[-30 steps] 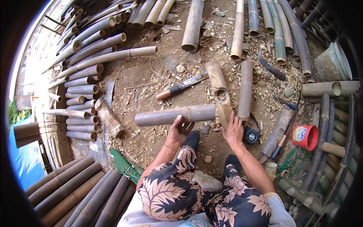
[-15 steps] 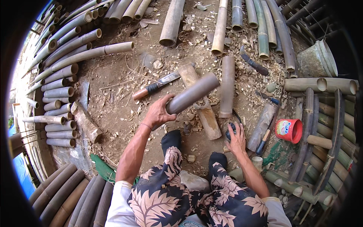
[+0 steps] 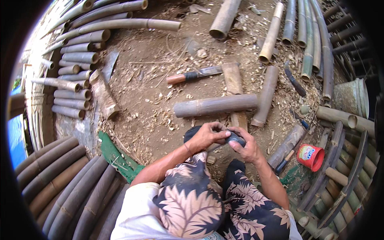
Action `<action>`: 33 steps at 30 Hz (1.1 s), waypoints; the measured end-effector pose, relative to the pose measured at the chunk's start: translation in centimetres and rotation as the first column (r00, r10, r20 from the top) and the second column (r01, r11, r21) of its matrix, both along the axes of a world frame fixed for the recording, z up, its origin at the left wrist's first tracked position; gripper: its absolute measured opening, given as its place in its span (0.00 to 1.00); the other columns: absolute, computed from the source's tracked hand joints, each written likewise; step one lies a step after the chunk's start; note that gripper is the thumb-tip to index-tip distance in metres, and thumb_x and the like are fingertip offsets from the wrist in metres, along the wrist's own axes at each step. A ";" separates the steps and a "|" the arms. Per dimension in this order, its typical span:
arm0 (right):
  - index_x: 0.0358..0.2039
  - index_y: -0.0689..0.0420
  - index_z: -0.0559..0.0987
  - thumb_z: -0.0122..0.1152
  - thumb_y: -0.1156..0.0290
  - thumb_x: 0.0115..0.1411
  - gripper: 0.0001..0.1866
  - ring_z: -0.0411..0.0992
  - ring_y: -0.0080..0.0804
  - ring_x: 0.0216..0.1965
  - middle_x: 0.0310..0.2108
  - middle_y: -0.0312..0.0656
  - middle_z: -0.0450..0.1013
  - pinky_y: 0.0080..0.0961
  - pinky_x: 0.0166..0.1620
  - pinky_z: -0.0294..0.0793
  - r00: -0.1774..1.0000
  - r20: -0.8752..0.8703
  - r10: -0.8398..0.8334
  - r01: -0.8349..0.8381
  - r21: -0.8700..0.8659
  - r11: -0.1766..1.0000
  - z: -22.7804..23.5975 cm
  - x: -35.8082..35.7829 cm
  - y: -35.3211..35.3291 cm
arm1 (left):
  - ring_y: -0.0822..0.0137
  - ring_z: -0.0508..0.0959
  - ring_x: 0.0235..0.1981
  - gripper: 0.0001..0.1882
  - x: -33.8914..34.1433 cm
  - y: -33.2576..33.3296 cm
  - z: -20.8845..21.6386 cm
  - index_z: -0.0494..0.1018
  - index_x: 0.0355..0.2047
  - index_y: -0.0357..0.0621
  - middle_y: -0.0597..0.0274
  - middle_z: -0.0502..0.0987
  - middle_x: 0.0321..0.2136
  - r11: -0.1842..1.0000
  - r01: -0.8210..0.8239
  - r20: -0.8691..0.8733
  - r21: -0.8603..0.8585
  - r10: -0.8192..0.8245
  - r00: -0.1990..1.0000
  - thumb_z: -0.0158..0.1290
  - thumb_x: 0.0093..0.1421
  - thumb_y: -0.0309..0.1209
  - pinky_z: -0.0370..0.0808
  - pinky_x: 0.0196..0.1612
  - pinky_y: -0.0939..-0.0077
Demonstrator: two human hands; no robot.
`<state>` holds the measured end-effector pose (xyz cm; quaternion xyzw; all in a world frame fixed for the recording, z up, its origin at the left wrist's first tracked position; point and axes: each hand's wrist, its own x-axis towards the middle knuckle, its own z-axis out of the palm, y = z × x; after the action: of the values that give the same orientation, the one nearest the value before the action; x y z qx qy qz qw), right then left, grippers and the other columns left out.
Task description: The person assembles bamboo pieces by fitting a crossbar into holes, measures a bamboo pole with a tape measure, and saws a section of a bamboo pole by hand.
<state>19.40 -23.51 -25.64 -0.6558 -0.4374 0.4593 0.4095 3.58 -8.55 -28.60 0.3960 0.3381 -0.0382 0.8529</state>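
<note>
Above my knees, both hands meet at a small dark rounded object whose kind I cannot make out. My right hand is closed around it from the right. My left hand pinches at its left end with thumb and fingers. Just beyond them, a cut bamboo section lies across a wooden block. Another bamboo section lies to the right of the block. A large knife with a wooden handle rests on the ground behind, its tip at the block.
Bamboo poles are stacked at the left, lower left and far right. A red tub stands by a bamboo rack at right. A curved blade and a whitish bucket are farther back. Wood chips litter the ground.
My left hand has let go of the bamboo section, which now lies across the block. My right hand has lifted the dark object from the ground, and both hands have come together on it.
</note>
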 end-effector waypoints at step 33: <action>0.50 0.48 0.78 0.64 0.56 0.48 0.27 0.72 0.42 0.46 0.45 0.37 0.76 0.40 0.45 0.77 0.528 0.787 0.319 -0.036 -0.355 0.934 0.4 11.8 5.4 | 0.44 0.70 0.57 0.37 11.9 6.2 -4.5 0.73 0.51 0.35 0.38 0.70 0.54 0.631 0.395 -0.395 0.668 -0.150 0.907 0.55 0.54 0.57 0.63 0.59 0.45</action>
<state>31.18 -18.12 -25.28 -0.7989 -0.5700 0.1919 -0.0002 15.45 -2.31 -33.05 0.7409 0.3859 -0.0892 0.5425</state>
